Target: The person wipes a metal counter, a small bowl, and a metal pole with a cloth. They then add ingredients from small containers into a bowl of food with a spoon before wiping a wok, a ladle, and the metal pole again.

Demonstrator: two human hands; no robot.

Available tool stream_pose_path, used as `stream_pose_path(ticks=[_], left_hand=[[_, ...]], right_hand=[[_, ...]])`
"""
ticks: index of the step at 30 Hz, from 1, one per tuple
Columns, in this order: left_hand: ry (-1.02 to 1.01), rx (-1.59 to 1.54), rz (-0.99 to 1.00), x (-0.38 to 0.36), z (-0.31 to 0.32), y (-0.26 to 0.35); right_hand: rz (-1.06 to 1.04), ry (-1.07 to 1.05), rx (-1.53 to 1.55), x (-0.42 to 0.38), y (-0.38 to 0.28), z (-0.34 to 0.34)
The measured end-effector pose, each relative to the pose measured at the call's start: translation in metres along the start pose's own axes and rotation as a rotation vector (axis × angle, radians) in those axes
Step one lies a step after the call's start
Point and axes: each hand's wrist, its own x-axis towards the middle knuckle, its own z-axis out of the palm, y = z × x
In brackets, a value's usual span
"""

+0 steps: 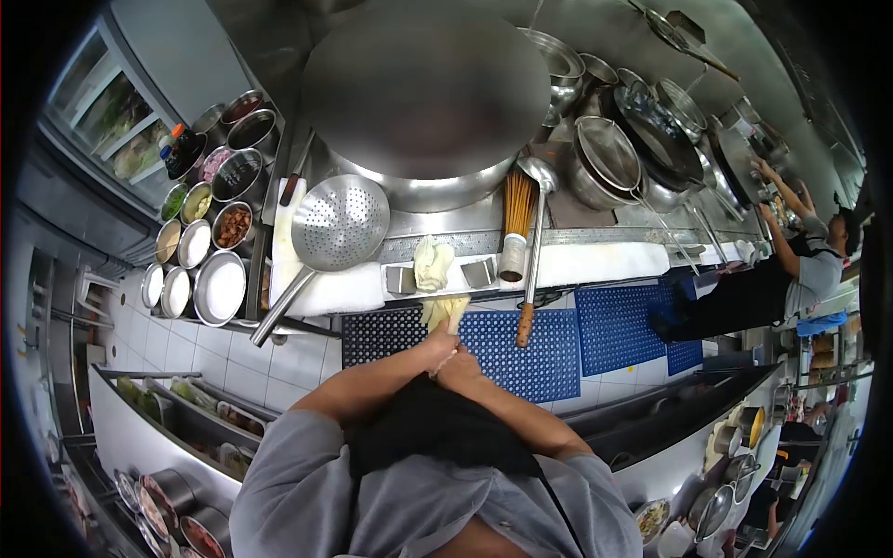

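In front of my waist my two hands are close together, near the counter's edge. My left hand (435,348) is closed around a pale yellow cloth (446,312), whose loose folds stick out beyond the fingers toward the counter. Just below it, my right hand (459,371) is closed too, and a bit of the pale cloth shows between the hands. Another crumpled cream cloth (433,264) lies on the counter edge between two small metal blocks. Left of it rests a perforated strainer ladle (340,223). To the right are a bamboo brush (517,223) and a long-handled ladle (533,251).
A large round steel vessel (419,191) stands behind the counter edge, partly blurred. Metal ingredient containers (220,286) crowd the left. Strainers and pans (607,153) stand at right, where a co-worker (791,256) reaches forward. Blue perforated mats (535,353) cover the floor.
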Motion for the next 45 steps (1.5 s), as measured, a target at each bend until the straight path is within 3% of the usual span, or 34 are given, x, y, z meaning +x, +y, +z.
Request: stream_pose_path(ticks=[1,5,8,9,10,13,14,15,17,21,24,26,29,32,33,35,36,38,41,45], left_hand=[[0.154,0.323,0.074,0.0,-0.005,0.001],[0.107,0.293,0.31,-0.014,-0.009,-0.008],[0.188,0.744,0.38,-0.025,-0.015,-0.02],[0.126,0.967,0.242,-0.057,-0.005,0.002],[0.055,1.077,0.247,-0.057,-0.012,-0.006],[-0.022,1.594,0.414,-0.048,-0.061,-0.073],[-0.286,1.679,0.059,-0.052,-0.064,-0.064],[-0.378,1.679,-0.045,-0.052,-0.076,-0.072],[-0.617,1.444,-0.009,-0.03,-0.136,-0.115],[-0.398,1.268,-0.014,-0.038,-0.155,-0.105],[-0.248,1.228,0.043,-0.033,-0.163,-0.087],[-0.197,1.299,0.093,-0.033,-0.173,-0.07],[-0.161,1.498,0.184,-0.046,-0.177,-0.039],[-0.051,1.407,0.263,-0.016,-0.225,-0.051],[-0.105,1.292,0.398,-0.003,-0.244,-0.061],[-0.061,1.082,0.044,-0.036,-0.208,-0.037],[-0.039,0.969,-0.127,-0.057,-0.173,-0.023],[-0.181,0.869,-0.135,-0.059,-0.135,-0.019],[-0.347,0.716,-0.12,-0.062,-0.067,-0.017],[-0.509,0.762,-0.096,-0.08,0.025,-0.004]], right_hand=[[0.025,-0.14,0.068,-0.014,-0.009,-0.035],[-0.076,0.043,0.393,-0.041,0.006,-0.043],[-0.034,-0.022,0.923,-0.057,0.028,-0.034],[-0.016,0.159,1.049,-0.059,0.035,-0.004],[0.061,0.197,1.159,-0.07,0.041,-0.002],[0.268,0.412,1.416,-0.107,0.068,0.008],[0.317,0.534,1.448,-0.12,0.081,0.011],[0.377,0.662,1.477,-0.137,0.091,0.015],[0.581,0.96,1.511,-0.171,0.112,0.012],[0.959,1.635,1.624,-0.259,0.118,-0.032],[1.11,2.048,1.746,-0.318,0.13,-0.026],[0.988,2.344,1.862,-0.355,0.148,0.004],[1.018,2.766,1.846,-0.407,0.158,0.03],[1.168,3.103,1.673,-0.45,0.159,0.037],[1.173,3.125,1.659,-0.466,0.162,0.042],[1.187,3.168,1.632,-0.491,0.166,0.059],[1.312,3.19,1.563,-0.495,0.164,0.056],[1.571,3.208,1.417,-0.501,0.156,0.039],[1.709,3.205,1.178,-0.507,0.159,0.044],[1.427,2.989,1.188,-0.477,0.148,0.058]])
